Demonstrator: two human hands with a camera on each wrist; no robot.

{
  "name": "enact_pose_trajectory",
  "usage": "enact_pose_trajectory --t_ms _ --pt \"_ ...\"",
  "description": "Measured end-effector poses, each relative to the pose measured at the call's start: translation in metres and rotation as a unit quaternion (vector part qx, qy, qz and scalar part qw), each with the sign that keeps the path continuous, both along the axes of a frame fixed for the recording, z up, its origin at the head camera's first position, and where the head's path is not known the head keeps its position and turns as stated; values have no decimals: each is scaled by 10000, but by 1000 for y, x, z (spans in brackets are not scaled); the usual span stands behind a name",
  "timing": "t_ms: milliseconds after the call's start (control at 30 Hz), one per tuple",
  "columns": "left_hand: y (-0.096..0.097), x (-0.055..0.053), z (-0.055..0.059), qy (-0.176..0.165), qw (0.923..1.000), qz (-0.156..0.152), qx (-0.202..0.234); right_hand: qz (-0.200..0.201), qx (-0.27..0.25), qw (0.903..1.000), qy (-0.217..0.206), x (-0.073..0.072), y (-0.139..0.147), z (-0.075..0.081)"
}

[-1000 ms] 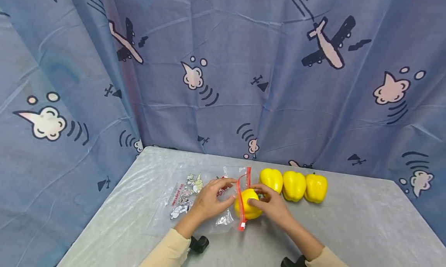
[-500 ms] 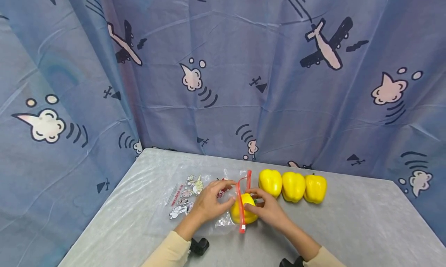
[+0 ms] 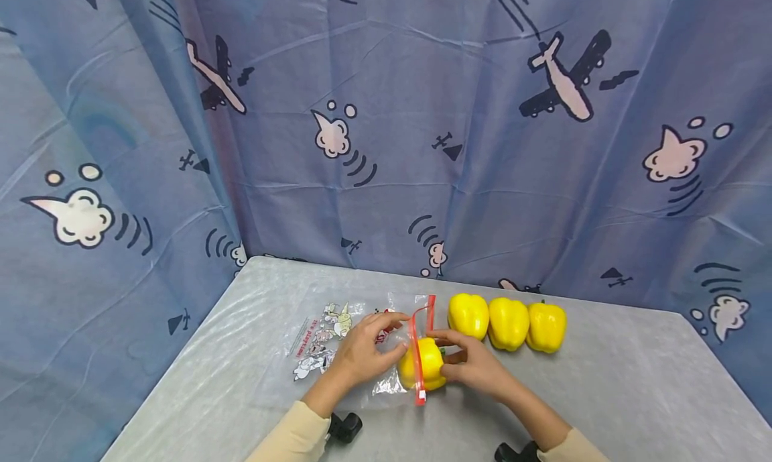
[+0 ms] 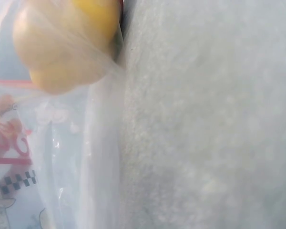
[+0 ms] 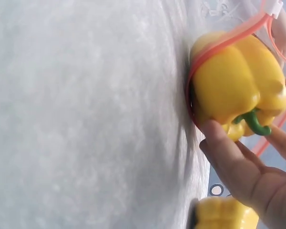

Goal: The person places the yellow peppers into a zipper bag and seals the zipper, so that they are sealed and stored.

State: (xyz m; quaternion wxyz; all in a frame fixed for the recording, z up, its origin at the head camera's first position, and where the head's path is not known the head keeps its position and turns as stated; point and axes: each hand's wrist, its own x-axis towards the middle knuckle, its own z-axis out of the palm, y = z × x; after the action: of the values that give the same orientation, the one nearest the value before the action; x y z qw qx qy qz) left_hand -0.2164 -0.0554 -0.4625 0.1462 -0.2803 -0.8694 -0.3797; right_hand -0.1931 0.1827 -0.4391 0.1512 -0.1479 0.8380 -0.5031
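Note:
A clear zip bag with cartoon prints and a red slider strip lies flat on the table, its mouth to the right. One yellow bell pepper sits partly inside that mouth, green stem facing right. My left hand holds the bag's upper lip by the red strip; its fingertips' contact is partly hidden. My right hand has thumb and fingers spread about the pepper's stem end. In the right wrist view, the thumb touches the pepper's lower edge. Through the plastic, the left wrist view shows the pepper.
Three more yellow bell peppers stand in a row behind my right hand. A grey-white table extends to both sides. The blue printed curtain hangs behind and at the left. Dark straps show at both wrists.
The pepper has moved left and slightly nearer, deeper into the bag's mouth. My right hand followed it; its thumb has slid back toward the stem end. The left hand has stayed put.

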Motion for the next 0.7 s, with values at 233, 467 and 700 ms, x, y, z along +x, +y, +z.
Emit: enact_pose_trajectory --t_ms 233,467,700 --pt "0 1 1 -42 10000 17 -14 285 -101 9993 238 -1 4 -8" --pt "-1 1 0 16 10000 13 24 424 -351 9981 274 -3 1 -13" --pt "0 1 0 11 10000 5 72 416 -761 9960 196 -2 -4 -13"
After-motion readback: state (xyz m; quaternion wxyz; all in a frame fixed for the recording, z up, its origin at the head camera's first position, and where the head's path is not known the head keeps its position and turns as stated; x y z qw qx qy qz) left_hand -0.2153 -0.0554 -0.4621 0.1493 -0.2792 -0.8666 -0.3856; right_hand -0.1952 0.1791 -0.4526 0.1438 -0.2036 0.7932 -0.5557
